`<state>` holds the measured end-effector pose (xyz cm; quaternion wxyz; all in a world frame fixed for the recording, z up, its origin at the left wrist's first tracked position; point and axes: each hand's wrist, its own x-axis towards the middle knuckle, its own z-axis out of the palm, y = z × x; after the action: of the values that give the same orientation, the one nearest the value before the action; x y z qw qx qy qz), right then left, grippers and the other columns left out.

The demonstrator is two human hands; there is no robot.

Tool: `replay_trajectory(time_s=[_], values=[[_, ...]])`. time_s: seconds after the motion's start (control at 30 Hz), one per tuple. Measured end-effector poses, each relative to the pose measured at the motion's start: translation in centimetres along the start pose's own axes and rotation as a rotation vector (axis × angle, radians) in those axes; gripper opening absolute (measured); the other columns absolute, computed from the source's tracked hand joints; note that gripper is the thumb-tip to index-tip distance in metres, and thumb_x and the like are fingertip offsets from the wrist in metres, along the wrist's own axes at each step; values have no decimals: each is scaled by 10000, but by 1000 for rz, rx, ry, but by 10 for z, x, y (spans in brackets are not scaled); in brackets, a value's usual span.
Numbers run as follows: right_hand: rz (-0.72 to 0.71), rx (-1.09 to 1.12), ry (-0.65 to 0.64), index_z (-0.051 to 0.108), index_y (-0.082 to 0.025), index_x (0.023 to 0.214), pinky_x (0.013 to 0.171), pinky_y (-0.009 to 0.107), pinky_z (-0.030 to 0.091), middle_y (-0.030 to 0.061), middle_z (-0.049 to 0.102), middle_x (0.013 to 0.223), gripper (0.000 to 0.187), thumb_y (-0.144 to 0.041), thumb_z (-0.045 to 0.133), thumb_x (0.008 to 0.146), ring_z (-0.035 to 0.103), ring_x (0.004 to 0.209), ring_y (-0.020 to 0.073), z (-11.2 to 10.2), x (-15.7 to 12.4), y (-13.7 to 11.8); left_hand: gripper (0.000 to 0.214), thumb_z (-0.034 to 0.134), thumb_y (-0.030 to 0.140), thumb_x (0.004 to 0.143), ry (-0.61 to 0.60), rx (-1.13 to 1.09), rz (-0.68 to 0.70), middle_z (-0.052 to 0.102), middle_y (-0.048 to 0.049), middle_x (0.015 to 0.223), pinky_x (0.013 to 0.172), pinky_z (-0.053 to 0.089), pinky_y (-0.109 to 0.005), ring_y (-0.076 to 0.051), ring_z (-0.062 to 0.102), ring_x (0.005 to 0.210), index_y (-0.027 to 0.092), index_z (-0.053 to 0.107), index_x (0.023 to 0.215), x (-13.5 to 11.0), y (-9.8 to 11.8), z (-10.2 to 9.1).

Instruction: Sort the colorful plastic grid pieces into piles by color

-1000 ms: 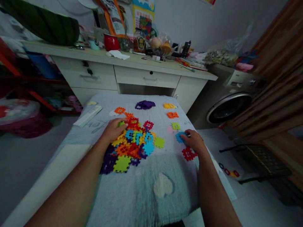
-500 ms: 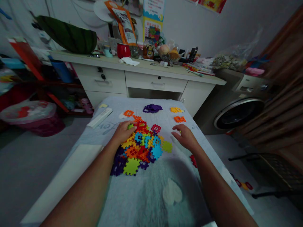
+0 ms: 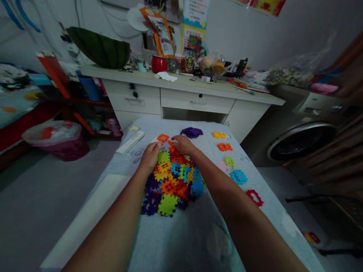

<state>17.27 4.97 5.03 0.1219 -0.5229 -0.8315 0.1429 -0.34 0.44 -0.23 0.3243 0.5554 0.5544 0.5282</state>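
Observation:
A heap of coloured interlocking plastic tiles [image 3: 172, 179] lies on a pale blue towel-covered table [image 3: 181, 241]. My left hand [image 3: 151, 155] rests on the heap's far left edge, fingers curled over a green tile. My right hand [image 3: 184, 144] reaches across to the heap's far end, fingers bent down onto red and orange tiles; what they hold is hidden. Sorted tiles lie apart: purple [image 3: 192, 132], yellow [image 3: 220, 135], orange [image 3: 224, 147], green [image 3: 229, 161], blue [image 3: 238, 176], red [image 3: 254, 197].
A white remote-like bar [image 3: 130, 142] lies at the table's far left. Behind stands a cluttered white desk [image 3: 181, 94] with drawers, a washing machine [image 3: 300, 139] to the right, and a red bin [image 3: 53, 139] on the floor at left.
My right hand has swung left from the blue and red tiles at the table's right side to the far end of the heap. The left hand stayed on the heap.

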Motion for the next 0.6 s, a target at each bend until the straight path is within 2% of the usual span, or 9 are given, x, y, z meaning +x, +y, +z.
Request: replay_trajectory(time_s=[0.17, 0.33, 0.43, 0.6], values=[[17, -50, -91, 466, -273, 1417, 1083, 469, 355, 79, 440, 1494, 460, -283, 409, 961, 425, 1335, 273, 20, 31, -8, 363, 507, 446, 818, 66, -77, -64, 682, -64, 1057, 896, 494, -354, -219, 619, 975, 188, 692, 994, 3, -4, 0], [85, -108, -166, 428, -322, 1438, 1016, 541, 386, 110, 426, 1469, 496, -355, 407, 943, 423, 1306, 347, 24, 33, -16, 357, 532, 446, 793, 53, -53, -55, 684, -49, 956, 873, 490, -341, -222, 619, 960, 192, 692, 985, 4, -7, 2], [95, -139, -129, 507, -290, 1357, 989, 507, 407, 127, 492, 1376, 444, -321, 451, 918, 463, 1251, 332, 23, 30, -17, 367, 532, 452, 786, 50, -35, -66, 682, -55, 982, 895, 478, -347, -224, 620, 977, 188, 681, 993, 5, -10, 3], [88, -149, -91, 648, -224, 1102, 895, 414, 453, 138, 589, 1195, 258, -260, 528, 876, 561, 1096, 288, 20, 22, -9, 366, 549, 433, 777, 12, 46, -74, 675, -66, 1062, 916, 475, -371, -241, 611, 1017, 201, 666, 1034, 7, -14, 4]])
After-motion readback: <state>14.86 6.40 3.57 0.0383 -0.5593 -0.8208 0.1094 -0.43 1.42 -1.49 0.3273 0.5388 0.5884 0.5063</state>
